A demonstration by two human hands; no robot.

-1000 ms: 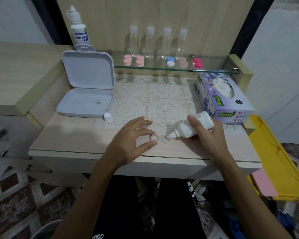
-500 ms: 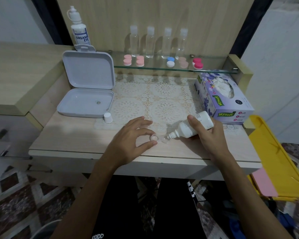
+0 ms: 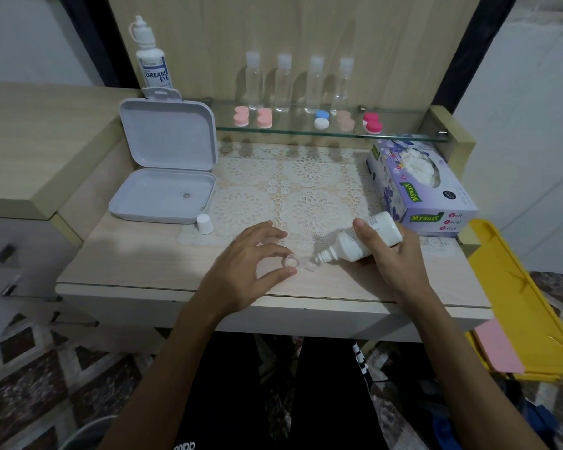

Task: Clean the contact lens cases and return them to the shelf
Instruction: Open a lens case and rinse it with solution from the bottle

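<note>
A small clear contact lens case lies uncapped on the table near its front edge. My left hand pinches the case's left cup between thumb and forefinger. My right hand grips a white solution bottle, tilted with its nozzle over the case's right cup. On the glass shelf at the back sit several capped lens cases: two pink, one blue and white, one beige, one red-pink.
An open grey plastic box stands at the left, a white bottle cap just in front of it. A tissue box sits at the right. Four clear bottles and a "Dream Eye" bottle stand at the back. A yellow tray hangs off the right.
</note>
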